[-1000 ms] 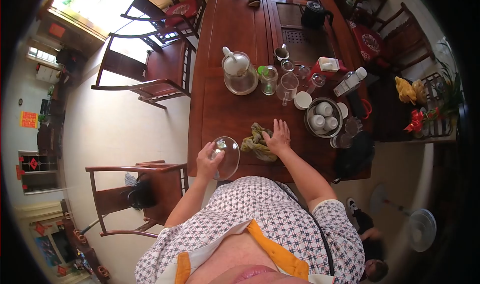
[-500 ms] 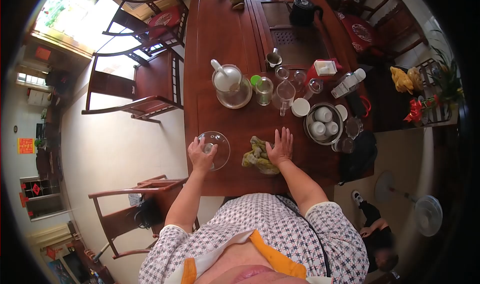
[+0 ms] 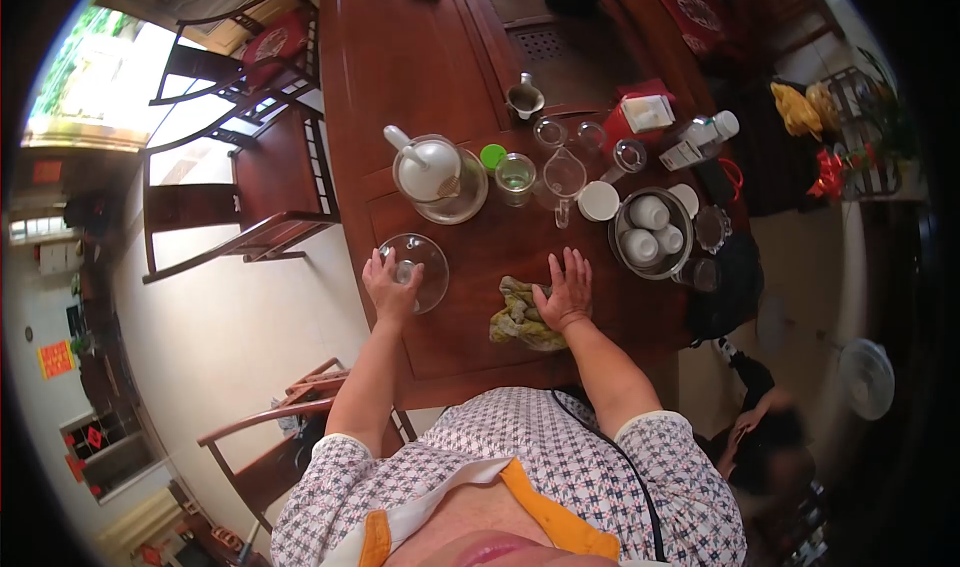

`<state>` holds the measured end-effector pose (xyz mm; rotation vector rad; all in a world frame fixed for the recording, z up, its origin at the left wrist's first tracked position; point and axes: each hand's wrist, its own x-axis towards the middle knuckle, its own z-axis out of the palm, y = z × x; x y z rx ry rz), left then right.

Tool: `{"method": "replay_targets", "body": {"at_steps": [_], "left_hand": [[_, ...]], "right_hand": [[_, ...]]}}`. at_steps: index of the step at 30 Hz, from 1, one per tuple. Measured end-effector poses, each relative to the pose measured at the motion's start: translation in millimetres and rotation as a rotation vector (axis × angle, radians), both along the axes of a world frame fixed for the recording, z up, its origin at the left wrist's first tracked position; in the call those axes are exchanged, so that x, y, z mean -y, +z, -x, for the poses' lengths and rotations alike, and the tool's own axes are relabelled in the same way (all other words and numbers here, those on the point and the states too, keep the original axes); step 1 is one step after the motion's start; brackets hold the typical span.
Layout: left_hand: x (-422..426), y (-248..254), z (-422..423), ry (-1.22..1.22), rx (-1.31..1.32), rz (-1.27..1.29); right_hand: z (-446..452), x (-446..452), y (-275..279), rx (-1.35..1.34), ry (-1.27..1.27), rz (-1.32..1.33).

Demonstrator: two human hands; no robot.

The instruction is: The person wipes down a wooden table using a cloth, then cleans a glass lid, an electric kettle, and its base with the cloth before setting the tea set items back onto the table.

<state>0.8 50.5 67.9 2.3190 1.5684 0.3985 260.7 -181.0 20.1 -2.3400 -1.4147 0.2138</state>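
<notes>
With the left hand (image 3: 393, 285) half curled and the right hand (image 3: 567, 292) open, fingers spread, reaches over a long reddish-brown wooden table (image 3: 480, 257). Has ahead a broad clear vessel (image 3: 457, 209) topped by a white, handled piece (image 3: 432, 170), and, farther right, a round metal bowl (image 3: 616, 243); nearer, on the table, touches with the left a flat, round clear glass lid (image 3: 432, 272), cannot tell whether gripping its knob (image 3: 404, 270), and with the right a crumpled yellow-green and grey cloth (image 3: 515, 317). Has, inside the bowl, small white cups (image 3: 640, 247).
</notes>
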Motion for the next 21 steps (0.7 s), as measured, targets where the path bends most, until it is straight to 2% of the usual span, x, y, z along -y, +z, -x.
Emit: {"method": "replay_targets", "body": {"at_steps": [8, 21], "left_hand": [[19.3, -14.3, -17.9, -0.192, 0.075, -0.052], [30.3, -28.6, -20.8, -0.263, 0.099, -0.004]], "right_hand": [[-0.5, -0.6, 5.0, -0.012, -0.022, 0.046], [0.3, 0.1, 5.3, -0.005, -0.028, 0.057]]}}
